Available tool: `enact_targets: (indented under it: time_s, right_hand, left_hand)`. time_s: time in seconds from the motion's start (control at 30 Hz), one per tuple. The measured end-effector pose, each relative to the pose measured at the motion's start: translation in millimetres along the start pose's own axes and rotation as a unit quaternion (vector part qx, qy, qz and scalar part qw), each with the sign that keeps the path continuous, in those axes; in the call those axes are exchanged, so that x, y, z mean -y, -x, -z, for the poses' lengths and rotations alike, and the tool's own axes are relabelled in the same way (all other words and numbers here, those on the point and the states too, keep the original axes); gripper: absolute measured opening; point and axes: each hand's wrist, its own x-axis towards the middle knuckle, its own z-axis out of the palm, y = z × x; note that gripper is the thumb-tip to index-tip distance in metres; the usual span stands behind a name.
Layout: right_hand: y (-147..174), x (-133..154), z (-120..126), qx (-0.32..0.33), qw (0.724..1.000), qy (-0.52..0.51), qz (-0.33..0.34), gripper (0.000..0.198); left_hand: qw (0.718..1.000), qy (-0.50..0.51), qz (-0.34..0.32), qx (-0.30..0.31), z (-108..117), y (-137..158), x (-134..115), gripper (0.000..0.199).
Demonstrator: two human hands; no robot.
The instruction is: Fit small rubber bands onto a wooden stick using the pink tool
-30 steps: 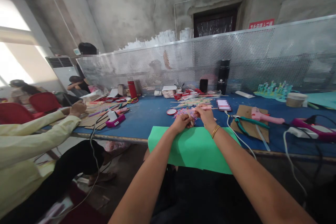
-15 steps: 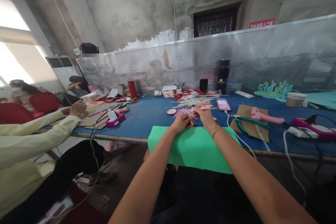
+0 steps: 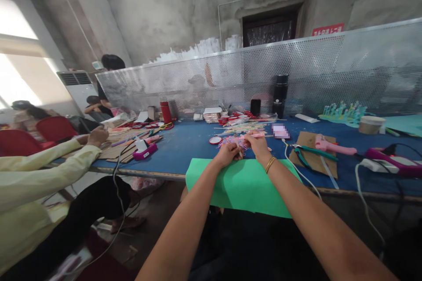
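Observation:
Both my hands meet over the far edge of a green paper sheet (image 3: 242, 184) that hangs off the blue table (image 3: 187, 142). My left hand (image 3: 228, 152) pinches a small wooden stick (image 3: 238, 147), held upright between its fingers. My right hand (image 3: 258, 145), with a gold bracelet at the wrist, closes on the same stick from the right and also holds a thin pink stick (image 3: 259, 135). Just behind the hands lies a heap of small pink and purple bits (image 3: 232, 140).
Right of me lie a pink glue gun (image 3: 331, 145), green pliers (image 3: 306, 153) on brown cardboard, and a white cable (image 3: 298, 170). A black flask (image 3: 280, 95) stands by the perforated metal screen. A person in yellow sleeves (image 3: 49, 162) works at my left.
My hands stay almost still; the right fingers shift slightly on the stick. A person behind the screen at far left has turned away.

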Motion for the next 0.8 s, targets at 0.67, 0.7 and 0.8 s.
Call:
enact_targets:
  time_s: [0.67,0.7,0.8]
  right_hand:
    - [1.3,0.9,-1.2,0.016,1.0,0.016,0.0,0.027]
    - [1.2,0.8,-1.2,0.015,1.0,0.016,-0.003,0.027]
    - [0.6,0.5,-0.4,-0.007,1.0,0.014,-0.001,0.027]
  left_hand:
    - [1.0,0.01,0.0,-0.003,-0.1,0.1,0.0,0.029]
    - [1.0,0.009,0.002,-0.004,0.0,0.2,-0.3,0.029]
    - [1.0,0.005,0.001,-0.005,0.0,0.4,-0.6,0.029]
